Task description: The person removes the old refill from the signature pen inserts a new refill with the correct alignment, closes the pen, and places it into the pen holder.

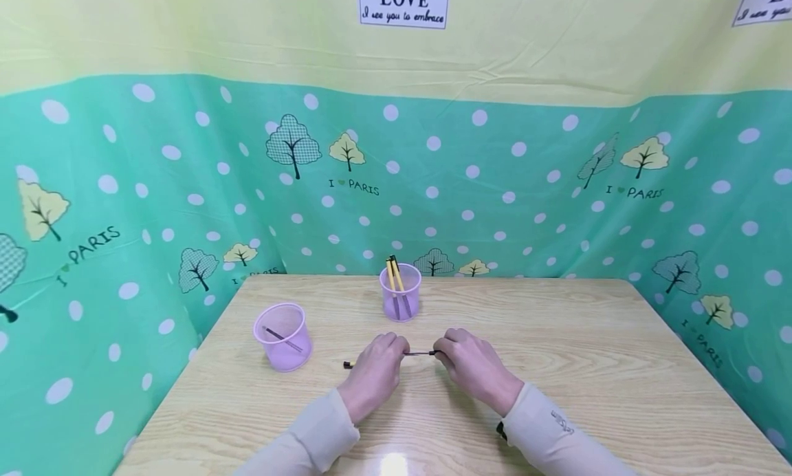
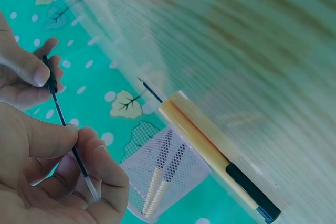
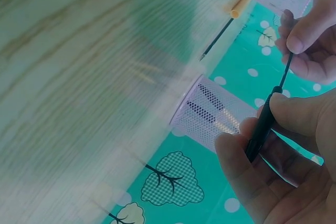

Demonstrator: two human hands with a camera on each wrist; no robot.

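Between the two hands, above the wooden table, runs a thin pen refill point(image 1: 417, 353). My left hand point(image 1: 375, 373) pinches the refill between thumb and fingers; its clear end shows below them in the left wrist view. A black tubular pen piece point(image 3: 262, 124) fits around the refill's other end, and my right hand point(image 1: 475, 369) grips that piece by thumb and fingertips. Beside the left hand, a yellow pen barrel point(image 2: 202, 148) with a black clip lies on the table. From its front sticks a bare refill with a metal tip point(image 2: 149, 88).
At the table's back stands a lilac mesh pen cup point(image 1: 401, 312) holding yellow-and-black pens point(image 1: 396, 275). Another lilac cup point(image 1: 287, 352), at the left, has a slim dark stick point(image 1: 281, 338) inside. A green polka-dot curtain point(image 1: 470, 208) hangs behind the wooden table point(image 1: 588, 366).
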